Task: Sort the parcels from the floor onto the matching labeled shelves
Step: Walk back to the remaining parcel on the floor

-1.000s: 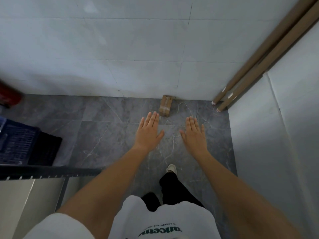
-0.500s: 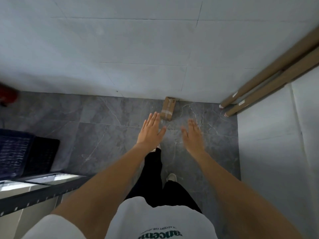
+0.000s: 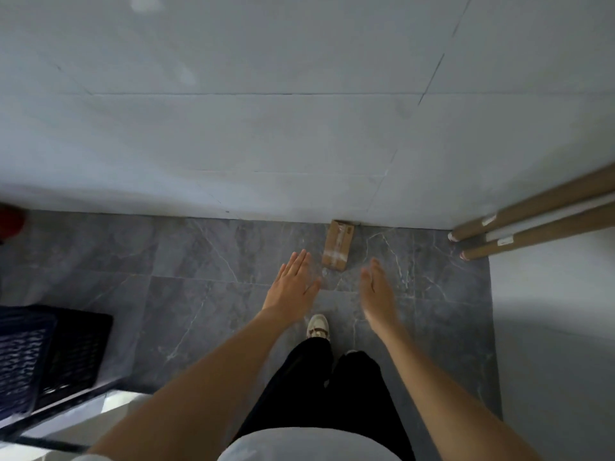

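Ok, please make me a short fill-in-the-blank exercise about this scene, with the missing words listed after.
1. The small cardboard parcel lies on the floor against the ____.
2. The left hand and the right hand both hold ____.
3. Two long cardboard tubes lean in the corner to the ____ of the parcel.
4. The crate near the left edge is dark ____.

Missing words: wall; nothing; right; blue

Bare grey floor lies open between both hands and the small brown parcel. Left hand and right hand are flat-fingered, holding nothing, apart from the parcel, a gap between them. Parcel's far end sits against the white wall. Cardboard tubes lean at right, well apart. Dark crate at far left, well apart.
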Demonstrator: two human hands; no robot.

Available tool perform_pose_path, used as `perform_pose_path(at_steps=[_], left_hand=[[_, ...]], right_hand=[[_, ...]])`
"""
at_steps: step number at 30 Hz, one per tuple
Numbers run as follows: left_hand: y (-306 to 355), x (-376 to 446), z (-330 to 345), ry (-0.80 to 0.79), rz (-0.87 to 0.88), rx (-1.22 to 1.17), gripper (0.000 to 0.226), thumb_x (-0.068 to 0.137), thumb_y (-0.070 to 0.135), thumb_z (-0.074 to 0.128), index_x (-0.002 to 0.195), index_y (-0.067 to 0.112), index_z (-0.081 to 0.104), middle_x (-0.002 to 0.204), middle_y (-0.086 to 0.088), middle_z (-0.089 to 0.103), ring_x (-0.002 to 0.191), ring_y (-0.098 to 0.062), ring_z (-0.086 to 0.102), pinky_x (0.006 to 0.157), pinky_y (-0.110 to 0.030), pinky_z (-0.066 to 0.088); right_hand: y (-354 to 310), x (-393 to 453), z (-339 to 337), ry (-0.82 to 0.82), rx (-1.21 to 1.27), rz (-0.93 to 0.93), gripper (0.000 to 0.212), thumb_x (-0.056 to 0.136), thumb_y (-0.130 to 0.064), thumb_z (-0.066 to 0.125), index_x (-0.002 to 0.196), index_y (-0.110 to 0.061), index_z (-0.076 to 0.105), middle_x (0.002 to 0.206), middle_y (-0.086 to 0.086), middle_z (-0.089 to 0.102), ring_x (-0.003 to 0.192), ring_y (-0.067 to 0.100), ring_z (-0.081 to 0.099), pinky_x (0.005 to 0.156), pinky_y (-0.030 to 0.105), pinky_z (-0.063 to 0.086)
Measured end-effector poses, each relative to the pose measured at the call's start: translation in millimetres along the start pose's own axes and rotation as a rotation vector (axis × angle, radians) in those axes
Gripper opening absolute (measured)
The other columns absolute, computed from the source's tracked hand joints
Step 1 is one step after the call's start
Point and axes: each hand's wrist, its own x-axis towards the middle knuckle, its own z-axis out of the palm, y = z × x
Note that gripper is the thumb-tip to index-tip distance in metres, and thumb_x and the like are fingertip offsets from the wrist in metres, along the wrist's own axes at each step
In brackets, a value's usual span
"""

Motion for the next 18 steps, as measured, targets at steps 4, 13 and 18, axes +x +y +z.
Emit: perform_pose_path(at_steps=[4,13,18], left_hand=[[-18.3,55.2,10.4,-0.010,-0.033,-0.037,0.065,0.106,0.042,0.029,0.159,0.013,0.005,0.168,0.001,0.000,0.154,-0.013,-0.006,0.124,-0.030,-0.003],[-96.7,283.7,129.1,0.123,-0.120,-0.327,0.056,0.107,0.036,0.031,0.158,0.015,0.018,0.167,-0.001,0.013,0.154,-0.014,0.006,0.123,-0.030,0.006],[-160.2,411.0,243.9,0.220,-0.222,-0.599,0.053,0.108,0.034,0.028,0.156,0.014,0.023,0.166,-0.002,0.018,0.153,-0.015,0.012,0.123,-0.030,0.008]], right_hand=[[20.9,57.7,5.1,0.002,0.021,0.022,0.058,0.113,-0.031,0.033,0.163,-0.005,0.022,0.172,0.010,0.023,0.160,0.023,0.020,0.130,0.038,0.015],[128.3,257.2,61.7,0.078,0.134,0.061,0.053,0.113,-0.027,0.032,0.162,-0.007,0.027,0.171,0.006,0.025,0.158,0.021,0.024,0.124,0.028,0.017],[235.8,384.8,131.2,0.098,0.164,0.092,0.054,0.113,-0.026,0.032,0.162,-0.005,0.026,0.171,0.008,0.024,0.158,0.021,0.023,0.125,0.029,0.017]])
